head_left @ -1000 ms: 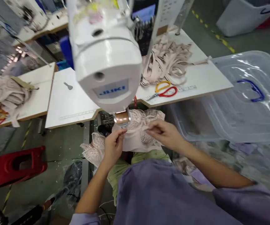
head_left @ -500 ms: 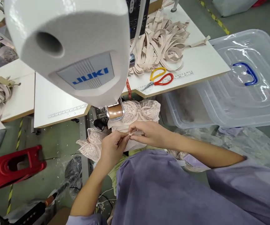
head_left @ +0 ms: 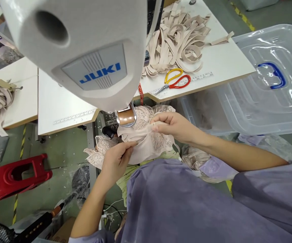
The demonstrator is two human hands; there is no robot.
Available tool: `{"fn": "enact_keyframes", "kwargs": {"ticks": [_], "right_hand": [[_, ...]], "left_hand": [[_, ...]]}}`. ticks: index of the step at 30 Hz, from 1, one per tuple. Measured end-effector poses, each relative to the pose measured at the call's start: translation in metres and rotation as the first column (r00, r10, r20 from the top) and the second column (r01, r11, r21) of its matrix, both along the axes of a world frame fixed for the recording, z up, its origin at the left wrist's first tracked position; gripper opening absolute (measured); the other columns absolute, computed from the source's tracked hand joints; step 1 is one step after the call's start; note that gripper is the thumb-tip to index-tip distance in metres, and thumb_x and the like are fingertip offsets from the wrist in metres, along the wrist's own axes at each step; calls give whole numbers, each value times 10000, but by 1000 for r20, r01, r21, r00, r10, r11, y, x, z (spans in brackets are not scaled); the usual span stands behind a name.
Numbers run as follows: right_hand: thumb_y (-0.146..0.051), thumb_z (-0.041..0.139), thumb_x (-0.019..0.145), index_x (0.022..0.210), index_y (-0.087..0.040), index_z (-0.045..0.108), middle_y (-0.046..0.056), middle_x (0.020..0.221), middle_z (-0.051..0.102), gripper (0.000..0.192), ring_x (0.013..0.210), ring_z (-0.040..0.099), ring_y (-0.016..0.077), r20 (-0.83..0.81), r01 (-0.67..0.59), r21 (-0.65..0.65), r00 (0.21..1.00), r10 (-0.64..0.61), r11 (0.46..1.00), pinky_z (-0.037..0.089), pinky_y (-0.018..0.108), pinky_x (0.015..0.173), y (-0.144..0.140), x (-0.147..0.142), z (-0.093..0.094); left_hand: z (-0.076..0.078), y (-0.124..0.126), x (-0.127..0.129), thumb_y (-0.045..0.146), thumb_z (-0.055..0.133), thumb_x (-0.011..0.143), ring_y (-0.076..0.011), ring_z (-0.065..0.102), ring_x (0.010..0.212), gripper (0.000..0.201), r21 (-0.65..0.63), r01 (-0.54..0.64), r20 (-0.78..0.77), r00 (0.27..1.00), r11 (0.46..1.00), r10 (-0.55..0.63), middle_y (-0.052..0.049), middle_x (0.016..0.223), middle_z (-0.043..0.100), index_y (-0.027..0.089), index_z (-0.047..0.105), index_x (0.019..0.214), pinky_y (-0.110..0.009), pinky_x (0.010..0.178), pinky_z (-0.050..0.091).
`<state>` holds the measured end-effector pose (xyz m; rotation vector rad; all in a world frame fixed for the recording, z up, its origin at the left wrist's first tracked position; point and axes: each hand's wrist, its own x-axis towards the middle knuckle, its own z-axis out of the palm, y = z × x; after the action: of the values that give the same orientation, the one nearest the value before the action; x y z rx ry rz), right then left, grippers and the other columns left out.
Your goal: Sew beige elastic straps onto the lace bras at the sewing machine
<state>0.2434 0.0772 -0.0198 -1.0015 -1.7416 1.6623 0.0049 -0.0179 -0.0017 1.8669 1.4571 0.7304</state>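
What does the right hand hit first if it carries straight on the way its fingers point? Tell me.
Likely the copper-coloured metal part under the white sewing machine head. The right hand points left, pinching the pale pink lace garment toward it; depth is unclear.

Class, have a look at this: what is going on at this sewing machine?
A person sits at a white sewing machine and holds a pale lace garment just below its head. The left hand pinches the near edge, the right hand grips the fabric higher up, so it is stretched between them. On the table behind lie scissors and a heap of beige straps.
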Motion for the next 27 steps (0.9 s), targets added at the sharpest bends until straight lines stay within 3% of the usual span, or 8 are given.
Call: {"fn": "enact_keyframes", "kwargs": {"ticks": [2,5,8,12,16,21,24,27], "right_hand": [[-395,639,922,885,-194,724,17,750,610,221,678,554,145,70,-168,208,985,157,964,424,281,631,-6,-2,0],[-270,570,966,896,-192,723,107,1078,645,185,993,605,214,181,-374,519,927,329,769,474,359,846,-18,-12,-1],[-214,496,996,963,-179,687,114,1137,637,197,1017,603,192,196,-446,575,889,414,686,486,326,850,-25,-23,-3],[-190,457,995,947,-160,650,53,858,631,201,818,585,162,183,-443,626,883,432,641,482,277,723,-24,-27,-6],[-164,448,991,926,-149,636,75,873,644,199,821,588,168,161,-347,743,922,351,572,500,287,736,-26,-28,-9],[-123,445,982,911,-148,631,87,856,672,200,820,589,185,214,-329,834,933,290,443,516,310,743,-32,-32,-16],[-124,438,969,864,-153,627,89,822,669,218,785,589,191,215,-315,828,942,258,464,516,318,709,-35,-37,-26],[-137,440,958,854,-177,622,64,800,667,213,750,599,175,151,-263,737,962,228,623,509,304,679,-37,-42,-35]], "left_hand": [[4,-2,-4,209,531,996,-102,645,682,127,-10,-10,-42,999,1000,10,5,848,724,215,633,1072,-194,577,441],[6,-2,-5,194,548,983,-83,598,621,57,26,14,-69,998,1000,-12,32,795,686,217,596,1002,-185,546,406],[7,-2,-2,158,552,972,-77,594,630,77,62,34,-79,996,997,-29,38,793,680,219,599,973,-181,557,405],[8,-2,0,143,577,958,-92,622,720,91,27,27,-36,999,999,-26,17,855,688,215,632,970,-192,625,457],[9,-2,-1,133,597,946,-126,654,841,150,-10,29,37,999,1000,-29,-16,992,723,225,683,1028,-236,739,514],[16,4,0,122,637,896,-152,675,811,141,-181,-20,19,1000,983,24,12,885,739,237,707,937,-254,706,513],[16,12,-2,130,607,887,-160,637,748,116,-284,13,-62,998,959,-31,13,822,700,222,670,857,-264,639,472],[7,19,-5,142,548,896,-153,575,696,122,-325,18,-76,996,946,-45,10,775,643,209,607,812,-264,609,432]]}}
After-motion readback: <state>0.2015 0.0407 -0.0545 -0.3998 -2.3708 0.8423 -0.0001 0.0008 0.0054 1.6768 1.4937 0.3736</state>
